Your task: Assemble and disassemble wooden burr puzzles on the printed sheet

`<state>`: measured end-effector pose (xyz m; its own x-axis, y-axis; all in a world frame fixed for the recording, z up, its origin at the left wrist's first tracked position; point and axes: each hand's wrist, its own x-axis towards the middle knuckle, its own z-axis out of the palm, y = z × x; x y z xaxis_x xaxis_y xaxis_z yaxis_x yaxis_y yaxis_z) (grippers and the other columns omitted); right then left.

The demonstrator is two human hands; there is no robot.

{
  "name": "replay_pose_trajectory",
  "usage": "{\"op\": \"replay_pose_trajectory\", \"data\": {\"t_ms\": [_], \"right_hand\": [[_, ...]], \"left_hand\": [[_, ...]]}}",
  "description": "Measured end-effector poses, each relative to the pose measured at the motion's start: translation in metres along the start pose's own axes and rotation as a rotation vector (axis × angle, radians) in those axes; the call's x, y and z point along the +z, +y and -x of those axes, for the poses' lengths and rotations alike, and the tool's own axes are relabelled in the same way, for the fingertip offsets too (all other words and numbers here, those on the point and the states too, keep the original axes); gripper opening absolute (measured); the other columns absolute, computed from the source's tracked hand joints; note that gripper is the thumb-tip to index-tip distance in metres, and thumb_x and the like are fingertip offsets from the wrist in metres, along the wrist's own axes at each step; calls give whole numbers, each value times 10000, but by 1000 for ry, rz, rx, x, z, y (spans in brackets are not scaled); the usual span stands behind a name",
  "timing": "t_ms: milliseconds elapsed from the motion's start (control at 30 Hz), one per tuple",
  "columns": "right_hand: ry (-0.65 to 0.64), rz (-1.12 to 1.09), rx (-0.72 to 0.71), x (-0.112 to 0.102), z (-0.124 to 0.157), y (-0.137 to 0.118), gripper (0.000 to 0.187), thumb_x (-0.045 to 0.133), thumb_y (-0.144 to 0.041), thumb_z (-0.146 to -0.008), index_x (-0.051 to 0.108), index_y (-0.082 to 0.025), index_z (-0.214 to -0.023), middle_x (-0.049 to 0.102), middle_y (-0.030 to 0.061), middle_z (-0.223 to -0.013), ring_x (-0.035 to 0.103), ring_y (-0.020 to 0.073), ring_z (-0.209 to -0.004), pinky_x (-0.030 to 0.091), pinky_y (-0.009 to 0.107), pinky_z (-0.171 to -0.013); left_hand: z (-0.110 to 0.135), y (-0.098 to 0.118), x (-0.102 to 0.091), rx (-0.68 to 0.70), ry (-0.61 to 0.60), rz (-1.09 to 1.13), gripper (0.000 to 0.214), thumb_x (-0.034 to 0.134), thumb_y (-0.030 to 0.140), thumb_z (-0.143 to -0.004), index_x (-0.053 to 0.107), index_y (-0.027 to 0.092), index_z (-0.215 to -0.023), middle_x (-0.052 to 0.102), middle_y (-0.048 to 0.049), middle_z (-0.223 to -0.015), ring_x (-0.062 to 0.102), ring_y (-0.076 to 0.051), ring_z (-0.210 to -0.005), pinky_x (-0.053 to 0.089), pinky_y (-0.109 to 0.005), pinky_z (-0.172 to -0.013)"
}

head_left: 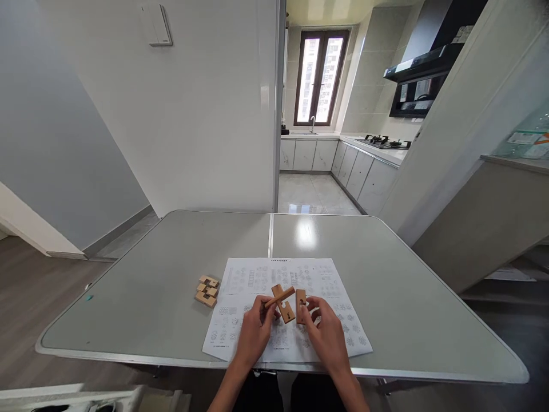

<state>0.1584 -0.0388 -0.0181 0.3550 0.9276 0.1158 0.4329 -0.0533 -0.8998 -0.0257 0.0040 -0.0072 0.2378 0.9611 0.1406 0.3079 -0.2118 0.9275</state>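
Note:
Over a printed instruction sheet (238, 274), both of my hands hold notched wooden puzzle pieces. My left hand (254, 329) is closed on two of them: a narrow wooden piece (285, 294) lies slantwise across a flat notched piece (287, 314) with dark markings. My right hand (326, 332) pinches another notched wooden piece (301, 297), held upright just right of the crossed pair, with a small gap between. To the left of the sheet, a small cluster of wooden pieces (207, 290) rests on the table. Some fingertips are hidden behind the pieces.
The grey folding table (150, 286) has a metal rim and a seam down its middle. A small green bit (89, 297) lies near its left edge. Beyond stand a white wall (206, 114) and a kitchen doorway. Shelving with plastic bottles (529, 137) is at the right.

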Motion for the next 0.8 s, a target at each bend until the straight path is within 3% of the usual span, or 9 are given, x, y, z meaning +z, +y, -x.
{"op": "replay_pose_trajectory", "data": {"t_ms": [167,333,567,800], "right_hand": [[6,332,10,12,-5,4,368,577,-485,-901,583,-239,-1174,669,62,-1056,710,235,-770,467,293,-551],[-55,402,22,19,-7,5,250,571,-366,-893,593,-234,-1105,690,56,-1042,715,240,-843,450,292,-607],[-29,219,-50,17,-7,13,113,577,-341,-909,654,-260,-897,718,59,-896,667,255,-771,412,321,-634],[-32,-213,-11,1,-10,1,415,591,-644,-924,698,-243,-930,664,61,-871,584,238,-757,464,335,-677]], "left_hand": [[0,-3,0,17,-6,-7,196,502,419,-1024,589,244,-1037,759,-42,-934,732,-217,-795,562,-328,-768],[0,-1,-1,11,-5,5,206,523,429,-1011,603,240,-1024,770,-47,-942,745,-230,-830,567,-328,-767],[0,2,-1,-1,-17,22,218,521,446,-1012,583,237,-1015,757,-50,-929,738,-239,-842,559,-342,-780],[1,3,-2,-15,0,37,245,511,470,-1014,581,235,-1003,721,-29,-871,717,-225,-812,530,-313,-724]]}}
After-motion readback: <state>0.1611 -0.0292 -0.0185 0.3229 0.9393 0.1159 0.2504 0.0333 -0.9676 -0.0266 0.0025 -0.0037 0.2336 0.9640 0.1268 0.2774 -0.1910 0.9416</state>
